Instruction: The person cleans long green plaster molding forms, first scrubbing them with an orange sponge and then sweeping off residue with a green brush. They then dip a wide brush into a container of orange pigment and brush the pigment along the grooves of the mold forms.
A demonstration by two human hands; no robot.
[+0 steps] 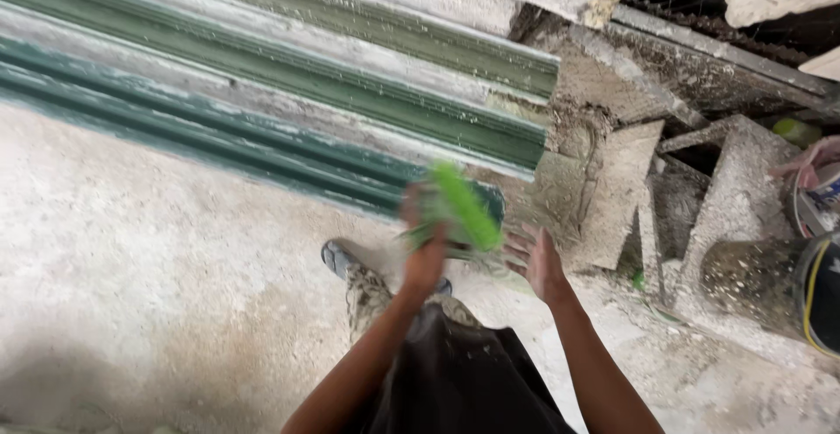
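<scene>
Two bare hands, the left hand [426, 255] and the right hand [540, 263]. One bright green tool [464, 206], blurred, at the left hand. One sandalled foot [343, 261], near. Several long green mouldings [289, 93], stacked at far left; exact number unclear. One dusty round container [752, 281], right.

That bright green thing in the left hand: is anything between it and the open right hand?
Nothing. In the head view the gap from the blurred green object in the left hand to the open right hand shows only dusty floor.
</scene>
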